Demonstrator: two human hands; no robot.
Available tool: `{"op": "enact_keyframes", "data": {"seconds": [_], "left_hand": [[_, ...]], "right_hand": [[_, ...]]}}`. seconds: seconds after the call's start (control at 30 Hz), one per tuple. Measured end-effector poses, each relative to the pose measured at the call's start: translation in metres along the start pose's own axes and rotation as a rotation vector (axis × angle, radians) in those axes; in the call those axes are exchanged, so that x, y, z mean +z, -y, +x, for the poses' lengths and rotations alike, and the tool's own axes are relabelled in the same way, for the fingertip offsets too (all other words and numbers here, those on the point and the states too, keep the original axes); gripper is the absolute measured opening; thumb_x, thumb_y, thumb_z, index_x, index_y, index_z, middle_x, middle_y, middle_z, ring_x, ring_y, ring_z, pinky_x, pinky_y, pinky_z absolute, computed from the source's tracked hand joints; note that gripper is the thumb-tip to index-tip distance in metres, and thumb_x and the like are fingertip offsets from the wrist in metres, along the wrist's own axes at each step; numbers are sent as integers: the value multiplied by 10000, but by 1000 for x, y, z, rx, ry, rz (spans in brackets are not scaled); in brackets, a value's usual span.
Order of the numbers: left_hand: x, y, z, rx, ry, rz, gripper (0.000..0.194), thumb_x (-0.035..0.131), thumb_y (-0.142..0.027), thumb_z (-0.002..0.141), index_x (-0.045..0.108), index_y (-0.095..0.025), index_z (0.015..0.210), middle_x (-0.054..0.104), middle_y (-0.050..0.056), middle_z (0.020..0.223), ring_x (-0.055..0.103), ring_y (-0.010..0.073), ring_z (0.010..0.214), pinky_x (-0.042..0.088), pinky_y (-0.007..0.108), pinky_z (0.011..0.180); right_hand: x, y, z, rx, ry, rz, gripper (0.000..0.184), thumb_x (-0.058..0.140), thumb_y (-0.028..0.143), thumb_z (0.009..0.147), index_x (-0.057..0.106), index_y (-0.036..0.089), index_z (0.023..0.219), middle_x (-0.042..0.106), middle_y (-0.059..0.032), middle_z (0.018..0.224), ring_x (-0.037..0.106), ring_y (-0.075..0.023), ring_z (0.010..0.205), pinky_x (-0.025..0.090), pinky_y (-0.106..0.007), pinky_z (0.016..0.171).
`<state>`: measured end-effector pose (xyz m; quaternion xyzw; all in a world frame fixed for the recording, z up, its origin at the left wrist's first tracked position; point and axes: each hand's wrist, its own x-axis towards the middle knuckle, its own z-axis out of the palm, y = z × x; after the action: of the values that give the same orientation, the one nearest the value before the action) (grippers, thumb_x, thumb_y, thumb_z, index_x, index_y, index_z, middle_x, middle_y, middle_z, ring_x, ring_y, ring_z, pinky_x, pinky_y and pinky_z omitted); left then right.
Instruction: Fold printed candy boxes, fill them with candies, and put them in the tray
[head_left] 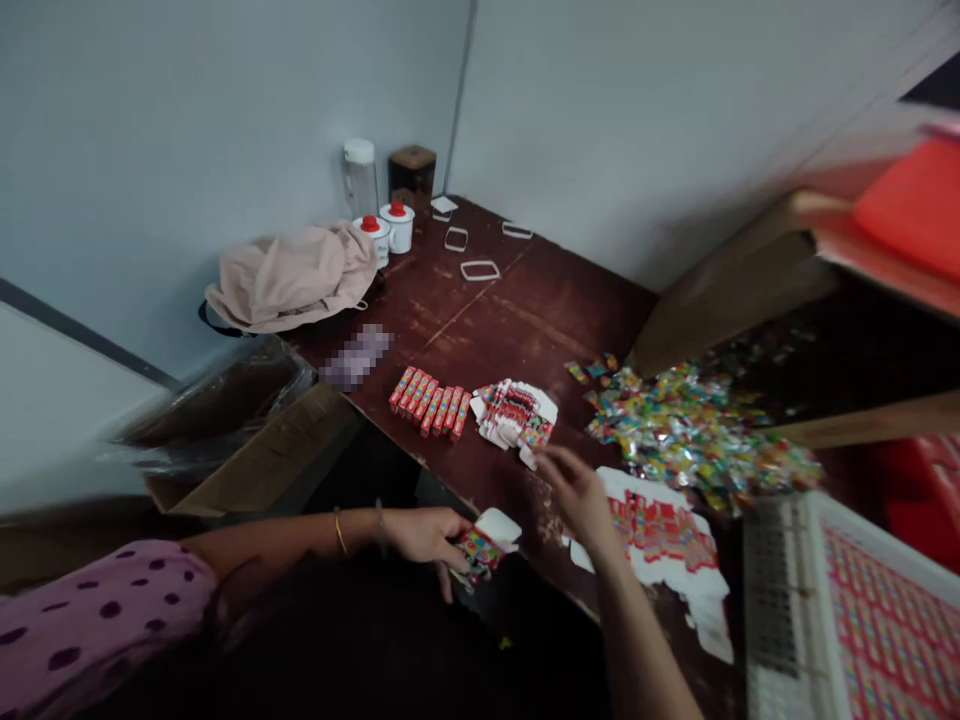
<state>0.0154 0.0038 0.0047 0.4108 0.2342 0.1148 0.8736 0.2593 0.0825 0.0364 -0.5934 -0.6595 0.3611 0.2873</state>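
Observation:
In my left hand [431,540], the fingers are closed around a small printed carton [480,552] with its white flap standing out, just off the table's front edge. My right hand [576,495] reaches over the table with its fingers stretched out and somewhat apart. Its fingertips are beside a white flap at the near edge of a fanned pile of flat cartons [514,408]; whether they touch it is unclear. To the left of that pile stands a row of small red cartons [430,402]. More flat cartons [660,535] lie spread right of my right wrist.
A heap of wrapped sweets [682,425] spills from a tipped cardboard box [720,270] on the right. A white crate [787,600] of red cartons stands at lower right. Farther back are a beige bag [292,275], lidded mugs [397,228], a jug [361,178] and a brown canister [412,180].

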Motion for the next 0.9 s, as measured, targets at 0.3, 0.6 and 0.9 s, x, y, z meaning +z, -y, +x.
{"op": "enact_keyframes", "data": {"seconds": [0.3,0.6,0.9], "left_hand": [[-11,-10,49,229,-250,-210,504,704,-240,694,529,-204,1166,658,59,909,635,182,874,552,355,719],[-28,-11,47,118,-353,-224,506,697,-208,680,486,-202,1140,642,49,914,655,166,757,562,337,636],[-20,-11,53,133,-333,-87,616,669,-122,702,459,-210,1274,607,25,891,618,130,736,549,282,622]], "right_hand": [[-60,-57,93,99,-374,-208,154,666,330,648,621,185,676,640,-126,659,613,-340,862,431,-498,815],[-36,-31,23,147,-131,222,420,690,569,660,662,182,820,689,-40,781,623,-179,686,500,-325,662],[-5,17,-15,192,44,477,306,767,459,658,686,203,804,674,-14,758,583,-141,655,470,-267,617]]}}
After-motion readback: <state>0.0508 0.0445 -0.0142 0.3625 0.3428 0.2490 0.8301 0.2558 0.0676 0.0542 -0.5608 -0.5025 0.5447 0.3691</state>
